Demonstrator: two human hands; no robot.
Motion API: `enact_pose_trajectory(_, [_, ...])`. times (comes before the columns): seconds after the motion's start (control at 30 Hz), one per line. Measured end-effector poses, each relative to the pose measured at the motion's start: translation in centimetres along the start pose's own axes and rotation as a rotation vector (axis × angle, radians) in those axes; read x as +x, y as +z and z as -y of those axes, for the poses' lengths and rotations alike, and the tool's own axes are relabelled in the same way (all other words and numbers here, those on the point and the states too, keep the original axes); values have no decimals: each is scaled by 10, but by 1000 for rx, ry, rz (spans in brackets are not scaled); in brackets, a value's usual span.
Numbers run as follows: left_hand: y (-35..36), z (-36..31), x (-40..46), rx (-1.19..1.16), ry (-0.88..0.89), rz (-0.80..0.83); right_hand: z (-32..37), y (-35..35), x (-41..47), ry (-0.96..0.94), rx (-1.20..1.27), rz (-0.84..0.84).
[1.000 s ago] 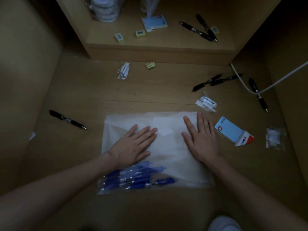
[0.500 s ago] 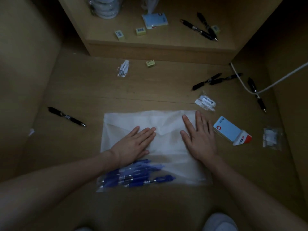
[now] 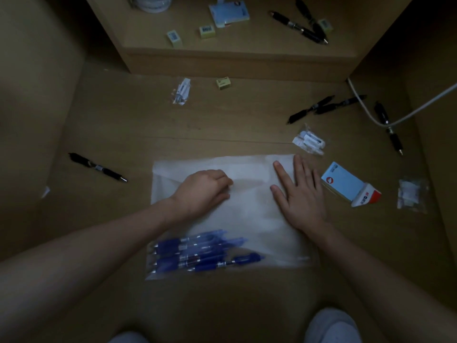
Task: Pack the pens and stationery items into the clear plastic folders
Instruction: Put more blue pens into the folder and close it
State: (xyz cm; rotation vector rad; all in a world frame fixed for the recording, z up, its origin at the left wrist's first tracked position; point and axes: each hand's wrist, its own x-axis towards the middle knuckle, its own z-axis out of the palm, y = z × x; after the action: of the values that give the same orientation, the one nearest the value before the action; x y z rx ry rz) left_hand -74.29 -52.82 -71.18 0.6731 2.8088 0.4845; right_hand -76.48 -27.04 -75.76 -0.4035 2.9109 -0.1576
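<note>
A clear plastic folder (image 3: pixel 249 219) lies flat on the wooden floor, with several blue pens (image 3: pixel 197 253) inside along its near edge. My left hand (image 3: pixel 205 191) rests on the folder's middle, its fingers curled at the edge of the flap and pinching it. My right hand (image 3: pixel 301 194) presses flat on the folder's right side, fingers spread. Loose black pens lie at the left (image 3: pixel 97 167), at the right (image 3: pixel 324 107) and on the raised shelf (image 3: pixel 300 27).
A blue-and-white box (image 3: pixel 348 184) and small plastic packets (image 3: pixel 309 142) (image 3: pixel 411 194) lie to the right of the folder. Another packet (image 3: pixel 182 91) and small erasers (image 3: pixel 223 83) sit farther off. A grey cable (image 3: pixel 405 115) crosses the right corner. Wooden walls close both sides.
My left hand has gone from lying flat to curling its fingers at the flap's edge. My right hand has stayed flat, a little farther right on the folder.
</note>
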Motion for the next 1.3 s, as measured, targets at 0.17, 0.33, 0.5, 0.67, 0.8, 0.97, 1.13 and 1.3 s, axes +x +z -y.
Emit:
enact_pose_trajectory(0.17, [8,4,-8,-22,111,-176,-1,1,1,0,1,11])
enact_pose_trajectory(0.33, [11,5,-8,-3,142,-205,-2,2,1,0,7,8])
enact_pose_trajectory(0.5, [21,0,-9,-138,0,-256,-2,4,1,-3,5,-6])
enact_pose_trajectory(0.67, [23,7,-3,250,248,-238,-3,3,0,-5,26,-13])
enact_pose_trajectory(0.8, [19,3,7,452,318,-189,0,1,0,5,10,1])
enact_pose_trajectory(0.97, [21,-1,3,448,280,-160,0,1,1,16,-4,8])
enact_pose_trajectory(1.13, [32,1,-36,199,37,-27,-1,-4,-1,-6,82,4])
enact_pose_trajectory(1.3, [29,3,-57,-123,-79,21,21,-17,-4,-87,84,-109])
